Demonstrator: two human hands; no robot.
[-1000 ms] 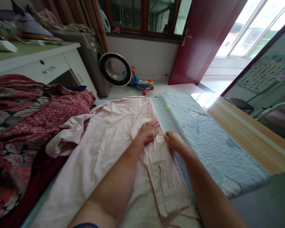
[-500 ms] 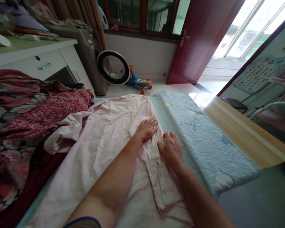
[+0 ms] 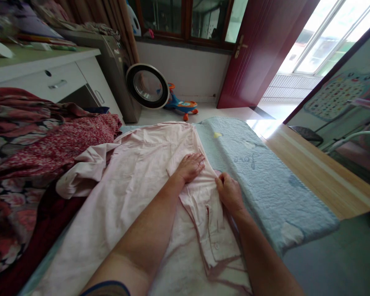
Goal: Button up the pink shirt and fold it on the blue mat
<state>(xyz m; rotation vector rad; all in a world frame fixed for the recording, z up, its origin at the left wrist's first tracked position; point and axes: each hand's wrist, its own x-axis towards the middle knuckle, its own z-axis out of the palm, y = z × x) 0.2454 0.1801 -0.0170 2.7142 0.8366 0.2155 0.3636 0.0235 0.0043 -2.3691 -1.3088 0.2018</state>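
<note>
Surface: blue pad (image 3: 265, 181), pink shirt (image 3: 135, 181) spread flat on it. Sleeve (image 3: 215, 242) folded across front, cuff nearest. Right hand (image 3: 229, 191) pinches sleeve edge, likely tensioning crease. Left hand (image 3: 191, 166) flat, fingers spread, pinning fold. Red clothes (image 3: 33, 152) heaped left — washer (image 3: 147, 86) beyond.

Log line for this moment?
left hand: flat on pink shirt | right hand: gripping shirt fabric | under shirt: blue quilted pad

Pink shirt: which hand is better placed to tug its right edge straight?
Probably the right hand: its fingers curl on the edge of the pink shirt, beside the blue pad. The left hand lies flat, pinning the cloth.
</note>
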